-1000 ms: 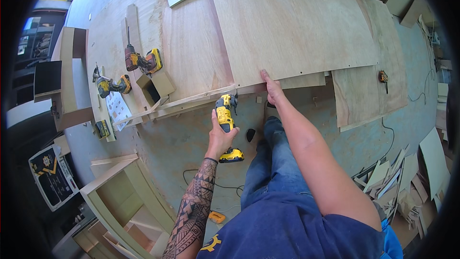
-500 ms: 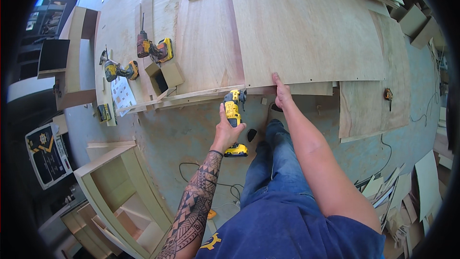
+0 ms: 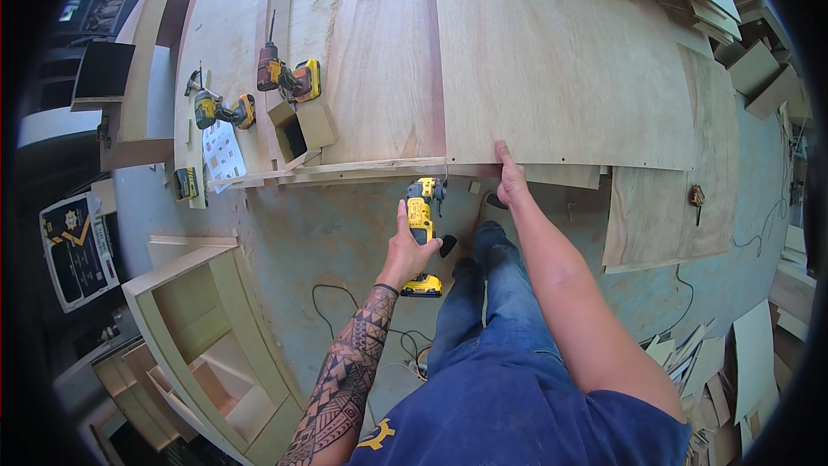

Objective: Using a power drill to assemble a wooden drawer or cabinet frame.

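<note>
Yellow-and-black, the cordless multi-tool sits gripped in the left hand, while the right hand pinches the plywood panel ahead by its near edge; mainly my view has shifted, so both holds look steady.

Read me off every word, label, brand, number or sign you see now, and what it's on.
Yellow-and-black power tool in the left hand: small dark lettering on its battery; I don't copy out printed words or brands.
White sheet: small printed figures; any text too small to read.
Black panel in a white frame: yellow chevron and emblem, no legible word.
Blue shirt: yellow gear-like sign, no legible word.
</note>
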Available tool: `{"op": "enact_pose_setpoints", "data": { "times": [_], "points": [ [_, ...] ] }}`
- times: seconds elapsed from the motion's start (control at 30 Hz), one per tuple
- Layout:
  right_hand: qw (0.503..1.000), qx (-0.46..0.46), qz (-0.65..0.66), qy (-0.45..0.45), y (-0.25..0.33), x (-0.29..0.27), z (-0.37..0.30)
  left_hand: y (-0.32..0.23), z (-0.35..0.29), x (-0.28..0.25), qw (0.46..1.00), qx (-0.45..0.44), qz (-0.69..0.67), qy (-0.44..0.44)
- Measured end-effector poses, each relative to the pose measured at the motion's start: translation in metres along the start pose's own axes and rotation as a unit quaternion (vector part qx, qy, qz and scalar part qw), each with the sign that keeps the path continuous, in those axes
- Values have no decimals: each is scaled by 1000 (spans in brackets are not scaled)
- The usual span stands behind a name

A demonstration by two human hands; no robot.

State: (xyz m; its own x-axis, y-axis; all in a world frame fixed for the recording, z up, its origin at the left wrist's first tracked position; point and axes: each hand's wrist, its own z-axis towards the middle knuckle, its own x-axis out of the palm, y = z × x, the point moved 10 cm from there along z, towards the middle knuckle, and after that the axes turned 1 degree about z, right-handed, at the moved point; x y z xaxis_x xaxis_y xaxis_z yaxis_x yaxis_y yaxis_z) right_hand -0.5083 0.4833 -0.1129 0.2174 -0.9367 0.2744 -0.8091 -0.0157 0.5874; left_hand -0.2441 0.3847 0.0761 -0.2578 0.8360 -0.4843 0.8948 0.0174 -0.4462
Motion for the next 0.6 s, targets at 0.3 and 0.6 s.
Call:
{"op": "enact_pose_setpoints", "data": {
  "times": [0.3, 0.6],
  "points": [
    [999, -2, -5, 37, 1, 5, -4, -4, 11, 0, 1000, -12, -3, -8],
    [1000, 9, 18, 3, 1, -1, -4, -13, 27, -5, 999, -13, -35, -19]
  ]
}}
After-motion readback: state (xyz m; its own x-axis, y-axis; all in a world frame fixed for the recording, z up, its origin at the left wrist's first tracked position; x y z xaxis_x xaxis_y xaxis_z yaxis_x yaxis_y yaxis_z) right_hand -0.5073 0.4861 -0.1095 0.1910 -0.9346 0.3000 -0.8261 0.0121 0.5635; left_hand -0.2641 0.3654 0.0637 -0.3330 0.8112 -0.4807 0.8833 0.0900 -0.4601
